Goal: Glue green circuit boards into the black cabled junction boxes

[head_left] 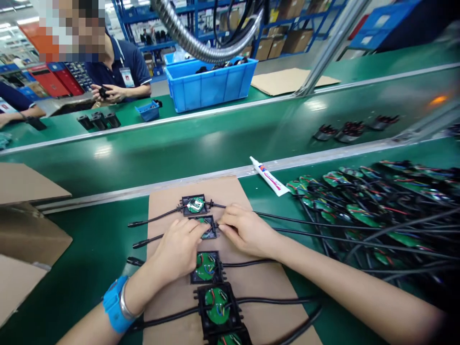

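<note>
Several black plastic housings with round green circuit boards lie in a column on a cardboard sheet [266, 302]. My left hand [179, 247] is closed on the second housing [214, 232] from the far end, its fingertips over the board. At that housing's right side, my right hand [244, 227] pinches the black cable [298, 232] where it enters. Beyond it sits the farthest housing [186, 203], its board bearing a white patch. Nearer me are another housing [217, 261] and a larger-looking one [233, 314], with cables leaving both sides.
A pile of wired circuit boards [359, 211] covers the right side. A white glue tube [270, 178] lies by the metal rail. Cardboard flaps [32, 230] stand at left. Across the bench are a blue bin [212, 84] and a person [122, 72] holding a black part.
</note>
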The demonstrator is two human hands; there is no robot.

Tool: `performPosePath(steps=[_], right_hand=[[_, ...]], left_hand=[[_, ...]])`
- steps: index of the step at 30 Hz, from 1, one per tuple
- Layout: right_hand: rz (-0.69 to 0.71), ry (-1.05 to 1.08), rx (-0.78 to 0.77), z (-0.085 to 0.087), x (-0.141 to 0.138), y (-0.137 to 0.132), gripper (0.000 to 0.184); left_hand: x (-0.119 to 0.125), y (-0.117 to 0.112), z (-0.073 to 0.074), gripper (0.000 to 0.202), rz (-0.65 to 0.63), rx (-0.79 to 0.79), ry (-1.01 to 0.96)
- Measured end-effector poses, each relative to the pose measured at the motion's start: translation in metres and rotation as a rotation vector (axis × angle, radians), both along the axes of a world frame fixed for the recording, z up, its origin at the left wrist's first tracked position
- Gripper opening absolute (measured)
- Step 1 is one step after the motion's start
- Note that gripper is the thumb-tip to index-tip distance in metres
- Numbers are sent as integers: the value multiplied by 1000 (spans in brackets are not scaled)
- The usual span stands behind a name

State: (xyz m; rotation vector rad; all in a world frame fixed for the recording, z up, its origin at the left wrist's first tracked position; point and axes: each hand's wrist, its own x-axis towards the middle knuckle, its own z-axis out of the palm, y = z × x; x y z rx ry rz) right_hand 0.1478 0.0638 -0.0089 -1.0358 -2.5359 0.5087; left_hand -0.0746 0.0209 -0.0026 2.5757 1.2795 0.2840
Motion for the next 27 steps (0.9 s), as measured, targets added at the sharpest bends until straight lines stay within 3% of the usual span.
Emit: performPosePath(steps=[5,10,13,15,17,20,22,25,27], right_hand=[[-102,181,-32,-7,-8,-3,13],[31,214,108,-15,-13,-3,20],[86,192,140,-10,-8,-3,23],[140,161,67,-1,-2,0,19],[149,138,-15,9,1,6,15],[-21,117,-20,15,-2,22,12],[-131,97,-2,10,-9,31,16],[-163,94,-16,2,-16,35,15],[-169,106,-14,7,-18,29,15]], left_hand=[[6,0,6,57,-50,60,174],[19,0,17,49,-146,156,362],[20,-6,21,42,-192,168,345],[14,-8,22,42,-197,140,261],[1,-3,21,43,-132,115,111],[-26,20,15,32,179,140,-83],[-41,38,11,20,341,131,-104],[-53,49,10,5,363,59,-100],[-54,46,15,10,370,15,-118]])
